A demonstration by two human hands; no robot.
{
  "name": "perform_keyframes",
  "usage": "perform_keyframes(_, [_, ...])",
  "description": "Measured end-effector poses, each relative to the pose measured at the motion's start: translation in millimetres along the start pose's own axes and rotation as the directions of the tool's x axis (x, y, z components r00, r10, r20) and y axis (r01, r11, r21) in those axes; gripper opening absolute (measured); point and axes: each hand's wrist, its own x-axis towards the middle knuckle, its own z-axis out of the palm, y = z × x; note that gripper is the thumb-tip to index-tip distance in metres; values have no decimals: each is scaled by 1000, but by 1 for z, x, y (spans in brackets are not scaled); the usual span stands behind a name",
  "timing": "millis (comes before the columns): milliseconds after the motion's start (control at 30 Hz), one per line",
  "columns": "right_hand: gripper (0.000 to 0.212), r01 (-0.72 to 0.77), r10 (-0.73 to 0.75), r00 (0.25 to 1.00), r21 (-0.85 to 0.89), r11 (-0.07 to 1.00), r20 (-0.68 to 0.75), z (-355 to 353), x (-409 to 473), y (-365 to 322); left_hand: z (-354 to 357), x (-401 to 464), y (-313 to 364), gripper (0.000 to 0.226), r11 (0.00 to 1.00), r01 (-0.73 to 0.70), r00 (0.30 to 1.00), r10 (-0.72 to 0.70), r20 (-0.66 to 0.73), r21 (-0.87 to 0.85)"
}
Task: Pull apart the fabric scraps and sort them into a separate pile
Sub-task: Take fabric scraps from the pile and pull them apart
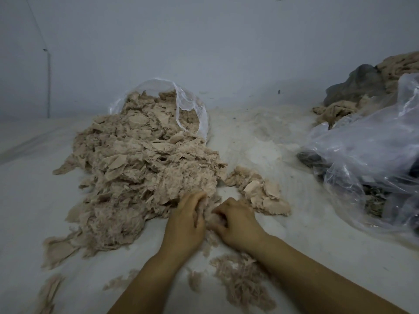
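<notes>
Left hand (184, 225) curled, fingers pinching a small tuft (207, 217) at the near edge of the big beige scrap heap (140, 168); right hand (238, 225) bent into a loose fist, gripping the same tuft from the other side. Fingertips of both buried in fibres, hard to make out. Smaller sorted pile (258, 191) just right of the heap. Clear bag (367, 155) at far right, cut off by the frame edge

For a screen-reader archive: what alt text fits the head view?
Two bare hands, left hand and right hand, pinch a tuft of beige fabric scraps at the near edge of a big scrap pile spilling from a clear plastic bag; a smaller pile lies right.
</notes>
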Motion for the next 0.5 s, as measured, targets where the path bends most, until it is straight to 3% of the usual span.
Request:
perform_keyframes(67, [29,66,-64,998,119,991,-26,0,3,2,2,-2,-4,57,994,-20,988,4,152,103])
perform_keyframes(167, [33,141,-146,989,208,968,8,-5,-2,10,0,-1,-10,60,975,68,975,-109,193,210])
perform_keyframes(367, [22,125,-129,990,-59,990,-59,-24,-2,64,1,0,-10,56,979,103,977,-133,168,175])
perform_keyframes(500, [24,84,-149,951,-240,967,-270,-24,3,74,2,-1,-10,54,983,113,978,-136,161,144])
